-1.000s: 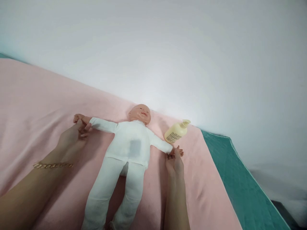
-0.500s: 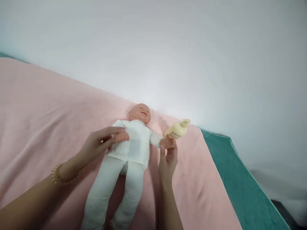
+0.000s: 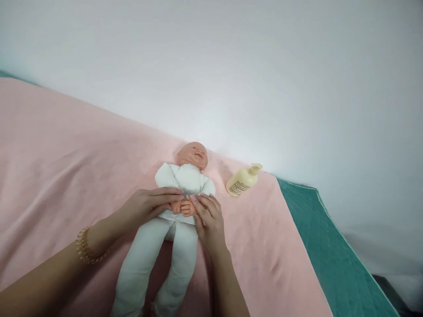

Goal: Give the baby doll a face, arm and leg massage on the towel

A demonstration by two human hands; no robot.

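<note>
A baby doll (image 3: 189, 178) in a white top and white trousers lies on its back, its head toward the wall. My left hand (image 3: 150, 204), with a beaded bracelet at the wrist, grips the doll's arm near its hand on the left side. On the right side, my right hand (image 3: 209, 220) holds the doll's other arm close to the wrist. Both doll hands meet over the lower belly, side by side. Fingers of mine partly cover the doll's forearms.
A yellow pump bottle (image 3: 242, 181) stands right of the doll's head and shoulder. Beneath lies a pink cloth (image 3: 264, 251) with some wrinkles. A green surface (image 3: 330, 237) shows at the right. Behind rises a pale wall (image 3: 211, 66).
Both doll arms are now together over the belly. My right hand has moved left from beside the bottle with one doll arm, and my left hand is slightly lower and further right.
</note>
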